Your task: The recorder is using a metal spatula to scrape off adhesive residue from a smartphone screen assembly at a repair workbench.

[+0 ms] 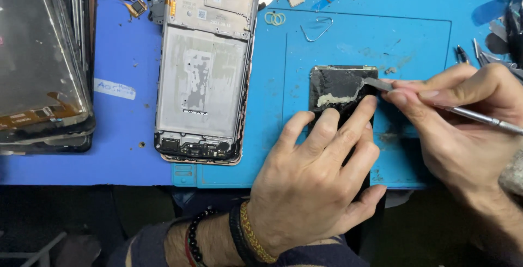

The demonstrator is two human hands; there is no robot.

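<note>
The left hand [316, 185] lies flat on a small black battery [340, 90], and its spread fingers [327, 123] press the battery down. The battery sits on a blue work mat [414, 44] on the tabletop [125, 152], near the middle of the view. Its top is dirty, with a pale strip of old glue [338, 99] across it. The right hand [463, 125] comes in from the right side. Its fingers are pressed together, pinching a thin metal tool [479, 117]. The flat tip of the tool touches the top right part of the battery, right by the glue. Just to the left of the battery lies an open phone frame [204, 65], with its silver inside facing up. At the far left edge sits a stack of dark screens [38, 65]. Near the top of the mat lie a bent wire clip [317, 28] and some small rings [275, 18]. The left wrist wears bead bracelets [239, 240].
</note>
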